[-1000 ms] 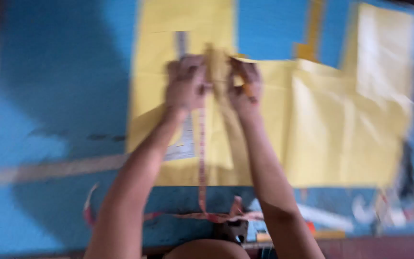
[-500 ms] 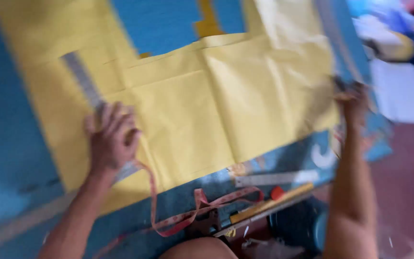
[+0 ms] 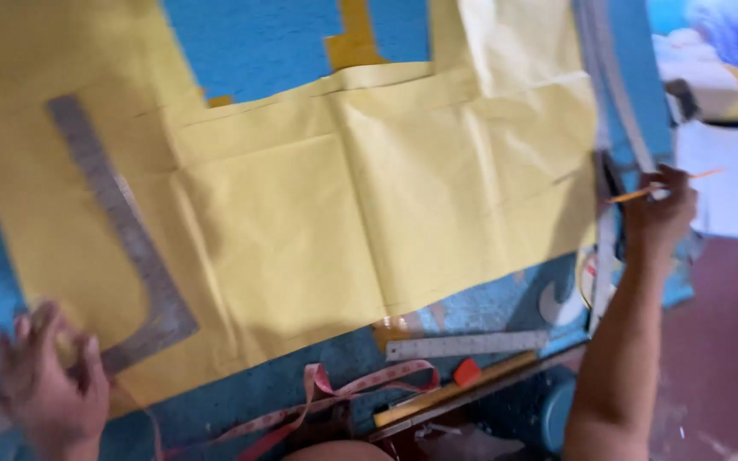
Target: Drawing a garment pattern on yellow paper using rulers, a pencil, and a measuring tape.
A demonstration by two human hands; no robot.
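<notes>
Left hand [image 3: 44,384] closed over the short leg of a grey metal L-shaped square [image 3: 121,248], pinning it flat on the large sheet of yellow pattern paper [image 3: 343,222], likely to stop it sliding. Right hand [image 3: 661,213] at the paper's far edge, fingers pinching a thin orange pencil [image 3: 664,186]. Paper lies spread on a blue table [image 3: 249,43]. Near the table's front edge: straight steel ruler [image 3: 467,345], pink measuring tape [image 3: 343,393]. Clutter beyond the right hand too blurred to identify.

Bright, even lighting is observed; motion blur softens the whole frame, possibly worst at the right edge.
</notes>
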